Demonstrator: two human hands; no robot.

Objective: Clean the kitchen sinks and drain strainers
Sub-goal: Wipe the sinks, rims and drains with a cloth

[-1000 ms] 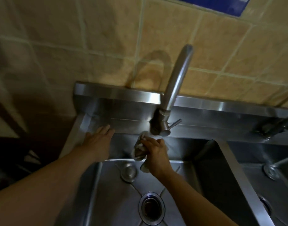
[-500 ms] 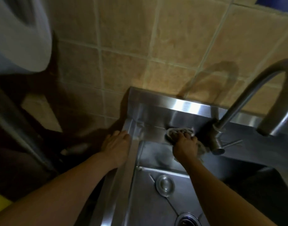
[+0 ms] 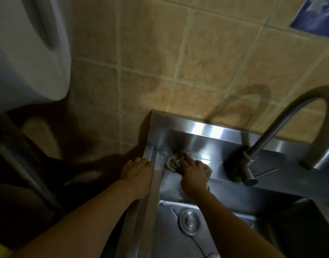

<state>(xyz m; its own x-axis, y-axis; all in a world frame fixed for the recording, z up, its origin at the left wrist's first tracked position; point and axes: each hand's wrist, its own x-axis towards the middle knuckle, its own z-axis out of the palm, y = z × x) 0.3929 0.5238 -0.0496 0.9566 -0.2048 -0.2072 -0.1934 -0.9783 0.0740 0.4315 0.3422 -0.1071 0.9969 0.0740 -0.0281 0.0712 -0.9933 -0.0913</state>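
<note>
The right hand (image 3: 192, 171) presses a crumpled grey cloth (image 3: 174, 162) into the stainless steel sink (image 3: 206, 131) ledge's corner; the left hand (image 3: 138, 171) rests open, gripping nothing, on the rim; next, probably wiping toward the curved steel faucet (image 3: 282, 131).

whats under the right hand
A grey cloth pressed on the steel ledge, bunched out past the fingers. The right hand covers the rest of it.

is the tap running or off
Off, as far as can be seen: no water falls from the tap spout, whose end hangs over the steel ledge right of the right hand and rag.
</note>
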